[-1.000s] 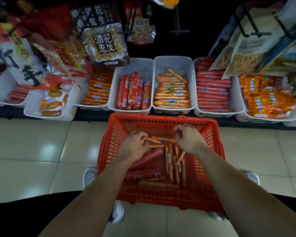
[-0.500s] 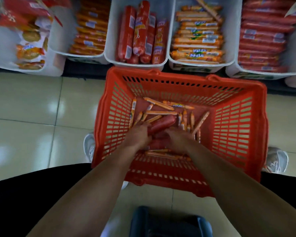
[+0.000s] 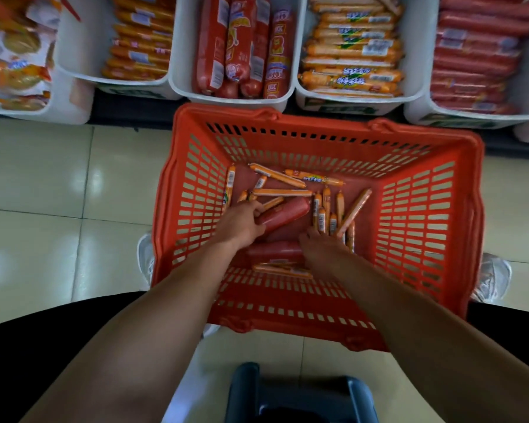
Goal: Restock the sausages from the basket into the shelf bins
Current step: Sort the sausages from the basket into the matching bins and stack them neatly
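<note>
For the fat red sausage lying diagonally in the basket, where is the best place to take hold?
Grip the fat red sausage around its bare upper-right half, from above. It lies flat and diagonal; the left hand covers its lower end, and thin sausages crowd its right.

Both hands reach into a red basket [image 3: 318,138] of sausages; the left hand [image 3: 240,224] grips a thick red sausage [image 3: 284,213] below white shelf bins [image 3: 229,97].

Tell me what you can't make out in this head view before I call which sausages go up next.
- Right hand: its fingers curl away from the camera, so its grip is unreadable.
- Left hand: lies on the thick red sausage; whether it has closed is hidden.
- Lower red sausage: ends covered by both hands.
- Red-sausage bin: cut off by the right edge.
- Snack bin: blurred, labels unreadable.
</note>
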Available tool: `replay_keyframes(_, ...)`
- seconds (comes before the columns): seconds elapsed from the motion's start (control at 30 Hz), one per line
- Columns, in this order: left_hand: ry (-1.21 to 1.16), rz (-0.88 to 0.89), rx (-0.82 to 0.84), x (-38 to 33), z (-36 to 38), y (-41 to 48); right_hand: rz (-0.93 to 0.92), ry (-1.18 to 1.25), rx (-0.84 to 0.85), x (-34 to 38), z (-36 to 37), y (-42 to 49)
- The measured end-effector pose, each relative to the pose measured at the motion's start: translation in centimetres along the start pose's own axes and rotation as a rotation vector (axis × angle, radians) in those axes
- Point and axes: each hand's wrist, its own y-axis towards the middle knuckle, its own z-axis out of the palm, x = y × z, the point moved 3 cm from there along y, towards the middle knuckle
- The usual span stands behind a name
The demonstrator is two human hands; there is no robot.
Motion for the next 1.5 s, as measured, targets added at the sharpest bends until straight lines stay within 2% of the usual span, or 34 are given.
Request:
replay_keyframes(0.13, 0.286, 0.113, 0.085, -2.2, 0.5, 0.0, 0.112, 0.079, -0.003, -5.0, -1.1, -3.0)
replay_keyframes(0.2, 0.331, 0.145, 0.165, -2.7, 1.6, 0.0, 0.164, 0.132, -0.028, -7.3, -1.3, -4.4)
replay_keyframes(0.3, 0.261, 0.13, 0.205, -3.3, 2.7, -0.1, 0.217, 0.183, 0.017, -9.4, -0.9, -5.5)
replay_keyframes(0.47, 0.082, -0.066, 0.345, -3.2, 2.7, -0.5, 0.242, 0.315, 0.098, -8.0, -1.1, -4.5)
replay_keyframes(0.57, -0.032, -0.075, 0.298, -3.8, 0.8, -1.6, 0.227, 0.348, 0.065, -6.3, -1.6, -4.2)
replay_keyframes(0.77, -0.031, -0.077, 0.136, -6.1, -5.8, -5.0, 0.255, 0.456, -0.157, -4.5, -6.6, -7.7)
replay_keyframes(0.93, -0.016, 0.013, 0.047, -9.0, -13.2, -10.7, 0.201, 0.557, -0.371, -3.1, -12.1, -13.2)
replay_keyframes(1.13, 0.008, 0.084, -0.045, -9.6, -21.6, -16.6, 0.155, 0.592, -0.516, -1.4, -18.1, -17.0)
replay_keyframes(1.3, -0.07, 0.043, -0.157, -6.9, -26.9, -17.0, 0.114, 0.673, -0.634, 0.3, -23.3, -16.0)
replay_keyframes(1.5, -0.268, -0.034, -0.268, -4.6, -28.3, -13.8, 0.209, 0.676, -0.742, 3.1, -27.5, -9.4)
